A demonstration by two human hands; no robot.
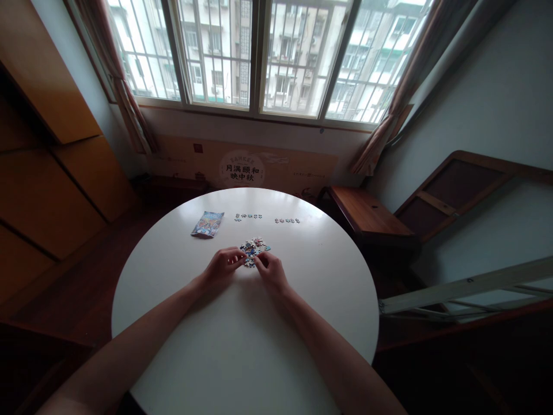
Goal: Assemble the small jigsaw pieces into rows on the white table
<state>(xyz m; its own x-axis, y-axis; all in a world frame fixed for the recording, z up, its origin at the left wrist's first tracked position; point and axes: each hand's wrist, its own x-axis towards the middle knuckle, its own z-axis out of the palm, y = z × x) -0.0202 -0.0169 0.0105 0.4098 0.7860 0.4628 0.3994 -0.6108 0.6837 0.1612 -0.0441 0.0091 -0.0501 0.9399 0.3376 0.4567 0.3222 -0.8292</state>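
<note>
At the centre of the frame, my left hand (224, 263) and my right hand (272, 271) are at the lower edge of the pile of puzzle pieces (256, 245), on the white table (242, 351). My fingers are narrow on both hands; whether they hold a piece, I cannot tell. Left of the upper centre lies a colourful packet (208, 224); right of it, small separate pieces (287, 221) lie in rows.
</note>
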